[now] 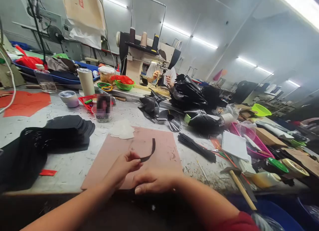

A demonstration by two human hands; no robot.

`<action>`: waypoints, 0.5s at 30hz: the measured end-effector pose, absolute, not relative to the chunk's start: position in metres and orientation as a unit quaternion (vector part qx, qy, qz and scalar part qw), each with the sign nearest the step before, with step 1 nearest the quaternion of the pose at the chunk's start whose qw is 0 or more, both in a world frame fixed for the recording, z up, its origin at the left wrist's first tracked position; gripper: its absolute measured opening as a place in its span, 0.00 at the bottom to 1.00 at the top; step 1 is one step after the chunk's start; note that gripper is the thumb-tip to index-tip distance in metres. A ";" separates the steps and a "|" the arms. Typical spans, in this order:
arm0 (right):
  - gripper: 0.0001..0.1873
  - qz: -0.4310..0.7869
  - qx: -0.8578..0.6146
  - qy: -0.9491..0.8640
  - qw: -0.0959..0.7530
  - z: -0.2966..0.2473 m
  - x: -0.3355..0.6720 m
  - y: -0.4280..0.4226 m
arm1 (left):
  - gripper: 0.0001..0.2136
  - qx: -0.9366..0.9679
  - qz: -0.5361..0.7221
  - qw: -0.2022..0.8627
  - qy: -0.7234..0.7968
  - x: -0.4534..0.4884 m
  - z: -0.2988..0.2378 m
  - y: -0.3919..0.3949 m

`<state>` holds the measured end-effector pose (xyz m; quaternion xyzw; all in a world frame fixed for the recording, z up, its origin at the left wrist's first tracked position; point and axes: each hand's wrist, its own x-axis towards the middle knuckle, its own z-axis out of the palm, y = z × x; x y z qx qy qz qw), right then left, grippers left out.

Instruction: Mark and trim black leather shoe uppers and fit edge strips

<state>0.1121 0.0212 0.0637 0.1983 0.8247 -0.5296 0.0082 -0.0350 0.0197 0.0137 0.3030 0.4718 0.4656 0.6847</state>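
Over a pinkish-brown board at the table's front edge, my left hand pinches one end of a narrow black strip. The strip's free end curves up and away from me. My right hand is palm down at the board's near edge, just right of the left hand. Its thumb and fingers are loosely apart and I see nothing in them, though the palm is hidden. A bundle of black strips lies right of the board. Pale cut pieces overlap its far left corner.
Stacked black pieces lie left. A hammer, notebook and pink basket crowd the right. Glossy black pieces are heaped behind. A tumbler stands back left. Across the table, a person sits behind a sewing machine.
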 end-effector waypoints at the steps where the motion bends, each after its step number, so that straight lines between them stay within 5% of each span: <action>1: 0.04 -0.573 0.215 0.791 -0.020 0.048 0.112 0.015 | 0.12 0.296 0.450 0.695 0.476 -0.033 0.008 0.013; 5: 0.18 -0.719 0.232 0.638 -0.148 0.006 0.117 -0.006 | 0.13 0.294 0.429 0.703 0.486 -0.030 0.004 0.002; 8: 0.19 -0.698 0.274 0.633 -0.192 0.005 0.123 -0.016 | 0.12 0.304 0.422 0.701 0.487 -0.027 0.011 0.003; 12: 0.09 -0.356 0.352 0.850 -0.162 0.023 0.134 -0.023 | 0.12 0.305 0.384 0.720 0.490 -0.019 0.018 0.001; 15: 0.11 -0.160 0.384 0.901 -0.122 0.033 0.144 -0.028 | 0.14 0.312 0.357 0.737 0.481 -0.013 0.019 0.000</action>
